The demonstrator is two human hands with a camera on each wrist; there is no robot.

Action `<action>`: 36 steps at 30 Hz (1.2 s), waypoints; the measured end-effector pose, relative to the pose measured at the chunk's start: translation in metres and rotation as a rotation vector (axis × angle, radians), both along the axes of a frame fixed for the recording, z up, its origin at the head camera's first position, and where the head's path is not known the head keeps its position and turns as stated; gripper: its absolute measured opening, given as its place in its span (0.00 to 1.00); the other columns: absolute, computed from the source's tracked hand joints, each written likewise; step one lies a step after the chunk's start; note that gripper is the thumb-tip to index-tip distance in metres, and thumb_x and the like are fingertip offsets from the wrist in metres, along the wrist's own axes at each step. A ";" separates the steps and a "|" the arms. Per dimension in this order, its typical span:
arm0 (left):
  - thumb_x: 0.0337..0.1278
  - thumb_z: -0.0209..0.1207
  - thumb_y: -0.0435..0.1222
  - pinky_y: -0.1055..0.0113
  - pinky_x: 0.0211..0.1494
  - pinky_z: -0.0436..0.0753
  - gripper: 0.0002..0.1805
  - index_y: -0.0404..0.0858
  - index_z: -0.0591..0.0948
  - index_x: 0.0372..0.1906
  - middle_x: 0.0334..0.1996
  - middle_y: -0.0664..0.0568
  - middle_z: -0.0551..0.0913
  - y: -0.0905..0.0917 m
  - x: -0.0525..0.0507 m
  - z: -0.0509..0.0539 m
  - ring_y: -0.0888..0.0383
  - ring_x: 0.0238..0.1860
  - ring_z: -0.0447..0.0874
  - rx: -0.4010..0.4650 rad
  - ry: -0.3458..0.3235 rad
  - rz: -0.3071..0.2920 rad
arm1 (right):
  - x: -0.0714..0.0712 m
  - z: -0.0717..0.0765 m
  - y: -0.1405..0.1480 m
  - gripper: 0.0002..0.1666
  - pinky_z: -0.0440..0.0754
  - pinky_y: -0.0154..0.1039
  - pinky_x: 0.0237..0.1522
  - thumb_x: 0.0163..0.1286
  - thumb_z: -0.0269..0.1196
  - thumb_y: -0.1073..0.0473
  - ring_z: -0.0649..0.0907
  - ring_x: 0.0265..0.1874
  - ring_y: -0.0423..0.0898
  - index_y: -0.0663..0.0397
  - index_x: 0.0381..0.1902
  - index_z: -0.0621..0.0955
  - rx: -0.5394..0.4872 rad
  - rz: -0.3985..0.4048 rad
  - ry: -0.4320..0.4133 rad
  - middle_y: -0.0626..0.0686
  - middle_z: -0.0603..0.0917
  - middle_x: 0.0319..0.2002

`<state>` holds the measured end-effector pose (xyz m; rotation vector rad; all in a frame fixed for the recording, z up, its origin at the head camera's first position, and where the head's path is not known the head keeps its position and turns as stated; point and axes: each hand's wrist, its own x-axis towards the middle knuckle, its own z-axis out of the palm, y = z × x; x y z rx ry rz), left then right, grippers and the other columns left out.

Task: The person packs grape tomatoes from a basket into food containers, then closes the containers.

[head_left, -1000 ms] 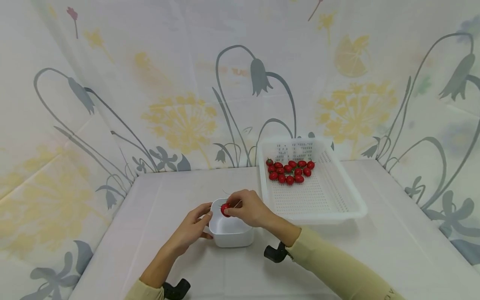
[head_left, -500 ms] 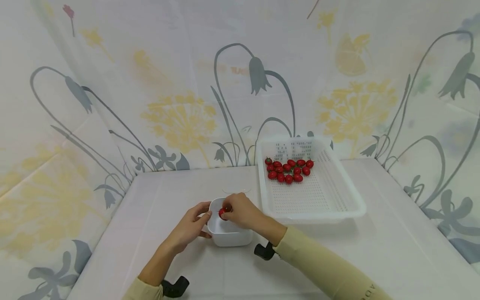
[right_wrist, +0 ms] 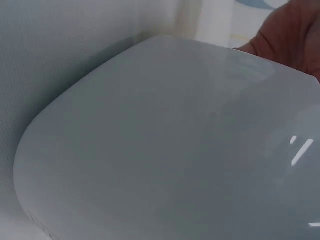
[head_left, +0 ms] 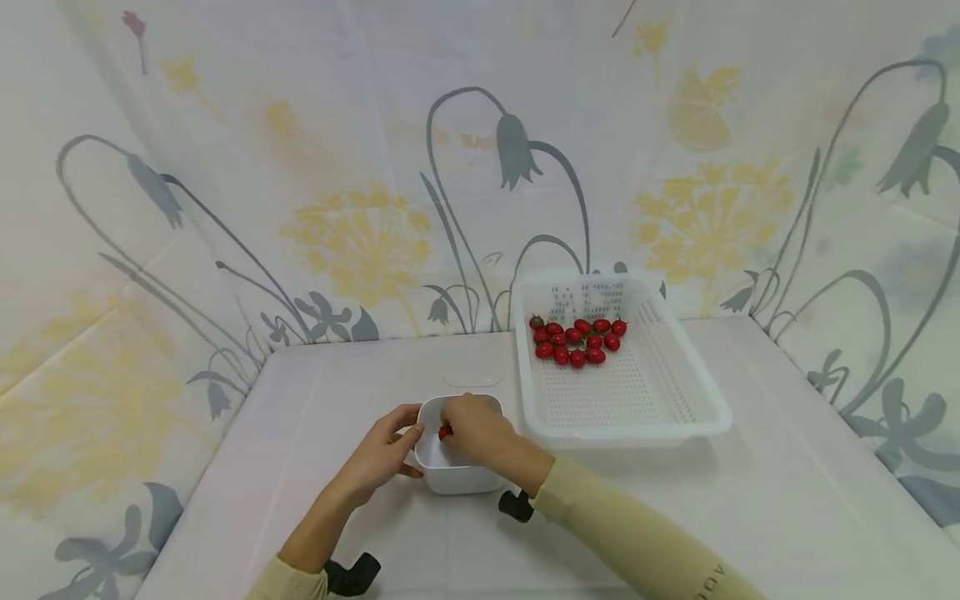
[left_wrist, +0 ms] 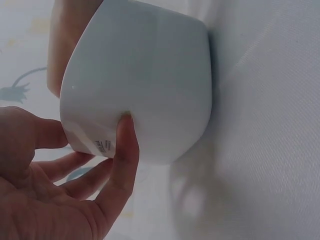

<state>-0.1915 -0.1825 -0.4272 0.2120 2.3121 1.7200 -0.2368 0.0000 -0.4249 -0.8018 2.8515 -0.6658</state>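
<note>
A small white square container (head_left: 459, 480) with rounded corners stands upright on the table. My left hand (head_left: 381, 454) grips its left side, thumb by the rim; in the left wrist view, the fingertips (left_wrist: 128, 125) press the outer wall. My right hand (head_left: 480, 432) reaches down inside the container and pinches a red cherry tomato (head_left: 445, 432), mostly hidden by the fingers. The container's outer wall (right_wrist: 150, 135) fills most of the right wrist view, where the tomato does not show. Part of a hand shows there at the upper right.
A white perforated plastic basket (head_left: 628, 432) stands at the back right, close to the container. Several cherry tomatoes (head_left: 577, 359) lie together in its left back part. Behind the container there is a thin pale curved outline (head_left: 472, 382) on the table. A flowered cloth hangs behind.
My right hand has lowered the cherry tomato deeper into the container, moving slightly left. My left hand has kept its hold on the container's side.
</note>
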 end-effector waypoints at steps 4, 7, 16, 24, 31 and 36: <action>0.78 0.51 0.32 0.54 0.35 0.90 0.20 0.35 0.72 0.69 0.68 0.34 0.73 0.004 0.002 0.000 0.38 0.55 0.81 -0.028 0.008 0.057 | 0.000 -0.004 -0.002 0.12 0.69 0.31 0.23 0.62 0.71 0.66 0.72 0.21 0.38 0.51 0.21 0.81 0.009 -0.009 -0.029 0.42 0.77 0.19; 0.77 0.52 0.32 0.54 0.34 0.90 0.19 0.35 0.73 0.67 0.66 0.36 0.75 0.007 0.003 -0.001 0.40 0.53 0.82 -0.043 0.014 0.090 | 0.000 -0.005 -0.003 0.12 0.69 0.31 0.23 0.61 0.71 0.68 0.72 0.21 0.39 0.52 0.21 0.82 0.015 0.001 -0.015 0.43 0.77 0.19; 0.77 0.51 0.32 0.53 0.34 0.90 0.19 0.35 0.73 0.67 0.66 0.36 0.74 0.007 0.004 -0.002 0.39 0.55 0.81 -0.024 0.002 0.079 | -0.001 -0.008 -0.003 0.08 0.72 0.32 0.26 0.62 0.70 0.69 0.74 0.23 0.40 0.55 0.25 0.84 0.029 0.026 0.017 0.45 0.80 0.23; 0.78 0.50 0.32 0.53 0.36 0.90 0.19 0.34 0.72 0.68 0.68 0.34 0.72 0.003 0.004 0.000 0.35 0.59 0.78 -0.010 -0.013 0.056 | -0.002 -0.007 -0.003 0.10 0.68 0.30 0.25 0.60 0.70 0.72 0.71 0.22 0.39 0.53 0.25 0.83 -0.027 0.043 0.021 0.43 0.78 0.20; 0.78 0.50 0.32 0.54 0.37 0.90 0.19 0.34 0.72 0.68 0.68 0.34 0.71 0.003 0.005 -0.001 0.35 0.60 0.77 -0.018 -0.026 0.052 | 0.000 -0.003 -0.003 0.09 0.68 0.32 0.26 0.61 0.70 0.71 0.72 0.24 0.41 0.53 0.27 0.83 -0.043 0.052 -0.037 0.43 0.78 0.20; 0.78 0.50 0.33 0.55 0.37 0.90 0.19 0.35 0.72 0.68 0.68 0.34 0.71 0.003 -0.002 0.000 0.36 0.57 0.80 -0.031 -0.021 0.044 | 0.004 0.019 0.004 0.07 0.80 0.37 0.34 0.66 0.70 0.65 0.80 0.34 0.45 0.59 0.41 0.86 -0.017 0.063 -0.028 0.49 0.86 0.33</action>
